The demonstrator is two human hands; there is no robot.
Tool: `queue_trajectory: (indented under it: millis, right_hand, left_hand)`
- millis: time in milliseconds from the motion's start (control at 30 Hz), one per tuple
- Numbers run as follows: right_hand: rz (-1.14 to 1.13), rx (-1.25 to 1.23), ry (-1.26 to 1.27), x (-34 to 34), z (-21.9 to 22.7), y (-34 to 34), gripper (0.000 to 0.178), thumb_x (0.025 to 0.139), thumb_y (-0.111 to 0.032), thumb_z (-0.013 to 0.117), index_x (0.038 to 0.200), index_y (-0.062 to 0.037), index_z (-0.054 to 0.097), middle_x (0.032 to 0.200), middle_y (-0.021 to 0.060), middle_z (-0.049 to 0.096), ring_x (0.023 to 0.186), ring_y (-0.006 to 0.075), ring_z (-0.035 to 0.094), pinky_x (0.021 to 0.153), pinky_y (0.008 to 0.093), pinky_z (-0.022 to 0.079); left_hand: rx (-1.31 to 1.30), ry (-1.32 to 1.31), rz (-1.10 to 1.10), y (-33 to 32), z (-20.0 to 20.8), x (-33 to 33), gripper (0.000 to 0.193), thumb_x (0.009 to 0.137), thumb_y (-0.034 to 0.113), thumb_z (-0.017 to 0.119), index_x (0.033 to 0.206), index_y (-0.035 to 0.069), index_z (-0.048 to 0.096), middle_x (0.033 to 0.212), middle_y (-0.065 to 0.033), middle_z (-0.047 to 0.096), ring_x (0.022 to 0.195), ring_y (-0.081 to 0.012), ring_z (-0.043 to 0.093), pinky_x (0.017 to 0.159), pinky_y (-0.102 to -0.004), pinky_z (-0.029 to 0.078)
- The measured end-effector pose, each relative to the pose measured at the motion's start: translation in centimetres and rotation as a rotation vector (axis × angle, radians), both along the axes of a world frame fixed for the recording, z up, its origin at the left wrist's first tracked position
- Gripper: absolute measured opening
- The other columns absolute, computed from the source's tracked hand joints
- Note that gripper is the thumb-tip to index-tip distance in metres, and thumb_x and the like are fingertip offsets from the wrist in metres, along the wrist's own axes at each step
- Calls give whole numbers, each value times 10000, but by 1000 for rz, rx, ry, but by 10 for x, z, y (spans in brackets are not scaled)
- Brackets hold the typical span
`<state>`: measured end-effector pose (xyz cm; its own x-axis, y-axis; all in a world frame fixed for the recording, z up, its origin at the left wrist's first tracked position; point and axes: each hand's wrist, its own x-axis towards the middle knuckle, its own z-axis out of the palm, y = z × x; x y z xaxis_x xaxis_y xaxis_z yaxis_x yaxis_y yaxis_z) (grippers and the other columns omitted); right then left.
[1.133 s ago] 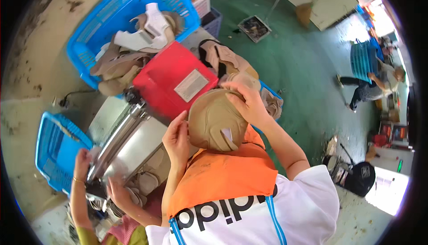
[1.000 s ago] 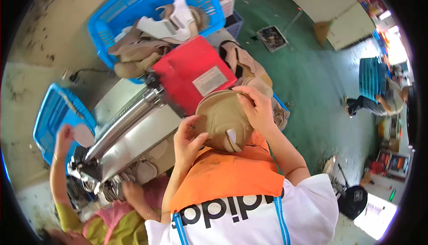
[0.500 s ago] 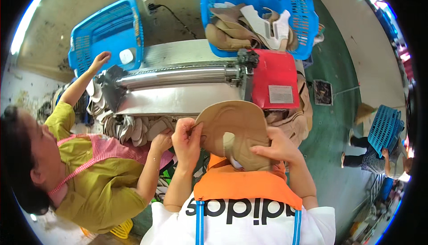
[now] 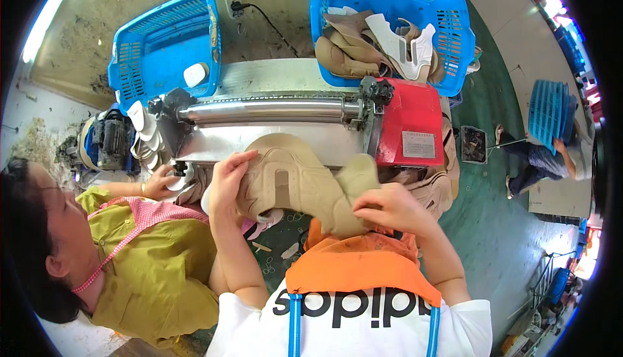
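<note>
A tan shoe upper with a slot cut through it is spread between my two hands, in front of a roller machine. At its left edge my left hand is closed, gripping it with the fingertips near the top. My right hand pinches the right part, where a flap stands up beside the fingers. The upper's lower end hangs over my orange apron. Beyond it lies the machine's steel roller, above a metal plate; a red housing sits at the right end.
A blue basket with tan and white uppers stands behind the machine's right end. Another blue basket holds a white piece. A co-worker on my left touches pale stacked pieces. Someone carries blue baskets at far right.
The upper has swung left and spread wider, with its flap now showing. My left hand has moved left. The co-worker's far hand has left the basket for the stacked pieces.
</note>
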<state>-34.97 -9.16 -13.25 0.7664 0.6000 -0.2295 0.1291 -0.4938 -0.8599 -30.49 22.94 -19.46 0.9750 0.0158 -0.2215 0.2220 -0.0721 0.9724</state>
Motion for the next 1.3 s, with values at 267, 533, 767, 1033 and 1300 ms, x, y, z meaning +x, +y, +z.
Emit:
queue_trajectory:
  millis: [267,533,767,1033,1300]
  right_hand:
    - [-171,-169,-103,-32,28,-54,90,742,-115,613,816,-74,642,677,63,614,554,226,564,515,305,431]
    - [-414,-348,-269,-45,37,-106,159,709,-58,585,857,-70,643,843,108,590,726,276,574,620,328,447]
    - [-208,-306,-230,-24,86,-127,241,658,27,562,874,-35,650,890,101,547,823,231,567,716,307,456]
    - [-648,12,-253,77,-27,-210,273,717,-13,580,985,-19,628,999,78,555,927,181,527,807,276,408]
    - [-902,-576,-1112,101,-70,-136,330,739,-95,616,1068,-80,588,1114,146,536,1073,304,469,930,381,354]
  left_hand:
    - [-384,221,34,8,-33,26,268,849,-3,460,1088,-76,557,1017,-148,601,877,-162,594,780,-242,480]
    - [50,54,0,-5,-27,26,256,806,-24,481,1031,-68,597,980,-103,626,890,-136,574,822,-231,430]
    - [46,91,-37,-10,-25,13,288,798,-18,514,1075,-73,569,1015,-89,612,916,-133,556,807,-223,428]
    - [-8,88,-87,-29,-13,-1,330,768,-62,510,1093,-61,563,1016,-61,574,948,-121,525,839,-216,393]
    - [241,-79,-163,-29,9,-21,434,683,-113,474,1099,-24,561,953,-71,562,919,-148,529,838,-234,390]
